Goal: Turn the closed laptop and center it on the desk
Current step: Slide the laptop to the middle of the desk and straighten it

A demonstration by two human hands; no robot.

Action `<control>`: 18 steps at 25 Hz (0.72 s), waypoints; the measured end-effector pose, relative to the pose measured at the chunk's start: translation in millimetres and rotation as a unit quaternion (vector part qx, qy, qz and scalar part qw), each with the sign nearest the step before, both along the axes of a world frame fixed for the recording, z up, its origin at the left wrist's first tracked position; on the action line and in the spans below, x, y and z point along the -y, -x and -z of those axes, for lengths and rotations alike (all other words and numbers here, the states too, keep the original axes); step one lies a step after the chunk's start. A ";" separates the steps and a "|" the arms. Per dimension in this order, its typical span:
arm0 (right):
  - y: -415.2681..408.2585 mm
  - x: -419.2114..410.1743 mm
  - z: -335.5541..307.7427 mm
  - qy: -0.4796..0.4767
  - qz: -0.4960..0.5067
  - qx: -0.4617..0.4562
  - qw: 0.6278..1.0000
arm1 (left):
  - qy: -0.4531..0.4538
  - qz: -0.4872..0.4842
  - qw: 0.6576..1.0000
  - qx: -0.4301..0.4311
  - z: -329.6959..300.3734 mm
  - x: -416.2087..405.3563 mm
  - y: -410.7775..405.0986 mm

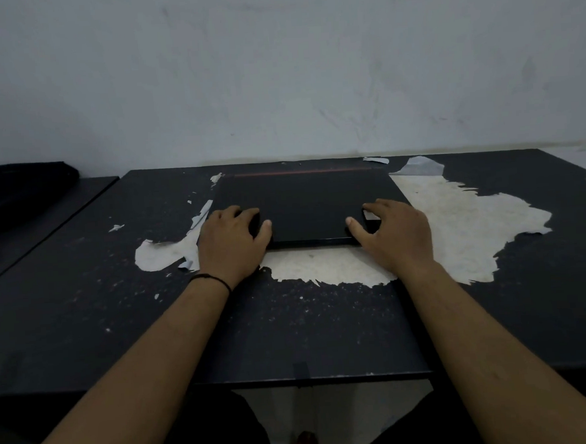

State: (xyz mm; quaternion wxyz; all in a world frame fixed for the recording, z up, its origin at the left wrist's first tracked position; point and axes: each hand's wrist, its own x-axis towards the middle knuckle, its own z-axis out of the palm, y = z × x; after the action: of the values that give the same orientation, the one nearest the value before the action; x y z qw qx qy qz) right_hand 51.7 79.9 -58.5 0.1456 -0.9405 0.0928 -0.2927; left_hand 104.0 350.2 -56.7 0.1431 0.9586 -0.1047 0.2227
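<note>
- pale, scuffed wall (309, 66) is standing behind a dark tabletop (84, 303), whose black covering is peeling away in ragged pale patches (456, 225) around the middle.
- at the far left, a black bag-like bundle (22, 190) is lying on a neighbouring surface, well apart from the work.
- left hand (232, 241) is gripping the near left corner of the closed laptop (305, 200), thumb lying on the lid and fingers curling over the side edge; a thin dark band is sitting on that wrist.
- the laptop is lying flat toward the back middle of the tabletop, long side facing the person, with a faint reddish line running along its far edge.
- right hand (395, 231) is grasping the near right corner in the same way, thumb on top and fingers wrapping the side.
- judging by its slab shape, the laptop is probably stiff and moderately heavy, with a smooth lid that could be slippery under flat palms.
- taking it by opposite corners or edges, as both hands are doing, is likely suiting a turn best; the torn, lifting covering may be catching its underside if it is dragged.
- lifting slightly while pivoting is probably sparing both the machine and the loose flakes.
</note>
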 end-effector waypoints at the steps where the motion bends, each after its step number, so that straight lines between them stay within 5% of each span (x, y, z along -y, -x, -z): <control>1: 0.4 -1.7 1.2 0.004 0.022 -0.011 1.000 | -0.003 -0.045 0.999 -0.027 -0.1 -0.7 2.2; 5: 7.3 -11.4 4.0 -0.044 0.125 -0.099 0.986 | 0.054 -0.147 0.978 -0.140 1.0 0.3 11.5; 9: 17.7 -13.6 -2.0 -0.152 0.205 -0.099 0.962 | 0.093 -0.148 0.977 -0.121 1.3 -2.4 15.8; 18: 47.3 -7.5 -14.6 -0.235 0.108 -0.002 0.966 | 0.197 -0.035 0.974 -0.110 -6.8 -23.3 33.0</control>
State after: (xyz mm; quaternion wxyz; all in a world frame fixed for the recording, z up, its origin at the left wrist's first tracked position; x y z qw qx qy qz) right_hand 4.5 87.3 -43.9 0.3297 -0.8648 0.2607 -0.2747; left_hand 71.0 373.5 -49.9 0.3315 0.9334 -0.0088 0.1373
